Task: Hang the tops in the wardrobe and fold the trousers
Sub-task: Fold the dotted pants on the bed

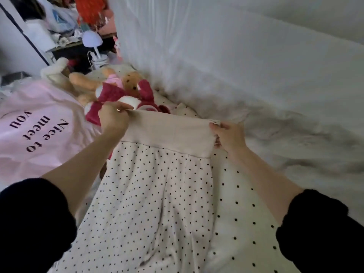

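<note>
Beyond the trousers [157,194] each hand's grip pinches, plush toys [126,91] crowd the bed.

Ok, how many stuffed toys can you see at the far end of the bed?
3, maybe more hidden: a cream plush toy far left, a tan teddy bear in the middle, and a magenta plush bear nearest the left hand.

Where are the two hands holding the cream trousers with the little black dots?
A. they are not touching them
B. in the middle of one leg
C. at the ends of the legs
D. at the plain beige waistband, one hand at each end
D: the left hand and the right hand each pinch one end of the plain beige waistband of the cream dotted trousers.
</note>
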{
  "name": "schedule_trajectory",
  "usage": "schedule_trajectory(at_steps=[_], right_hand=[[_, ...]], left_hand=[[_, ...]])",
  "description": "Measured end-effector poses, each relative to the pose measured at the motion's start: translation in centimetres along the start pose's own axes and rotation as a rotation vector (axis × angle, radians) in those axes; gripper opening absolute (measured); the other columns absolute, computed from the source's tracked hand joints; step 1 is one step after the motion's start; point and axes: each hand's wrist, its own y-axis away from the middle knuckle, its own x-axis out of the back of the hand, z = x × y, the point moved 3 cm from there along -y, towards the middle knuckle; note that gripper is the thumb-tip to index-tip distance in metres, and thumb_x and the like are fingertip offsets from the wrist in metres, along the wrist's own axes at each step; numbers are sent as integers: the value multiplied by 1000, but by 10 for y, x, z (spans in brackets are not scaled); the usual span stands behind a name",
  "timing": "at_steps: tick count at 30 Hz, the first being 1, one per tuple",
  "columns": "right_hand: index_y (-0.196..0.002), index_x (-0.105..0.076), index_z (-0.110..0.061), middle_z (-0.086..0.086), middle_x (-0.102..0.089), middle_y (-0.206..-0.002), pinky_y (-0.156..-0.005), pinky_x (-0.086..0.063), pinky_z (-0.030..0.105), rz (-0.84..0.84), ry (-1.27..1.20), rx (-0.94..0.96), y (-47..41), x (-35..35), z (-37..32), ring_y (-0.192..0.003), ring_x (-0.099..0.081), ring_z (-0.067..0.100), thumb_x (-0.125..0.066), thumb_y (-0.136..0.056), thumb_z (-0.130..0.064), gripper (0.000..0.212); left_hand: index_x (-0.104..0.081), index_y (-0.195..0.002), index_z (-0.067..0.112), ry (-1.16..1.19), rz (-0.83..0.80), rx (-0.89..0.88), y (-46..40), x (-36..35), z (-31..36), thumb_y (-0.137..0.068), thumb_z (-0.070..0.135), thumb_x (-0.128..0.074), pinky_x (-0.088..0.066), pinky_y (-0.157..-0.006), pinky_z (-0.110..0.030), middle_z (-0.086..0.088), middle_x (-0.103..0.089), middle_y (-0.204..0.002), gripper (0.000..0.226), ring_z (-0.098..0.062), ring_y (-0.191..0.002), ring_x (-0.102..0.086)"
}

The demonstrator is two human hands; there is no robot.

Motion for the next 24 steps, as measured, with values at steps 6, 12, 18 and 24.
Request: schedule_trajectory(at_steps=[6,12,18,24], right_hand=[[-70,-64,-22,-4,-61,-66,-38,-41,14,30,22,-43,-45,-10,54,-54,-56,8,-66,-85,-16,16],[-97,-64,-17,-3,-58,-86,-73,-45,31,101,177,-10,-57,-17,67,-78,-53,15,-59,-87,-19,11],[-130,-45,-12,4,-52,-122,-82,-36,21,52,476,39,14,-13,114,-103,-54,15,-53,-93,-26,40],[-110,-52,-15,-2,-58,-100,-81,-46,28,-58,646,27,98,-6,151,-90,-56,14,-53,-94,-34,25]], left_hand=[[-73,-96,10,-81,-30,12,-7,-50,-36,-77,-10,-39,-38,-69,-6,-6,-68,-103,45,-13,-92,-56],[-53,-128,7,-110,-116,-110,-1,-70,-37,-85,-11,-43,-40,-95,-19,-19,-42,-133,48,-26,-110,-53],[-39,-134,2,-143,-145,-197,99,-71,-66,-79,-14,-49,-27,-106,-26,-22,-36,-132,59,-29,-123,-35],[-62,-109,9,-149,-323,-97,245,-61,-87,-87,0,-54,-38,-90,-28,-6,-54,-109,25,-17,-102,-44]])
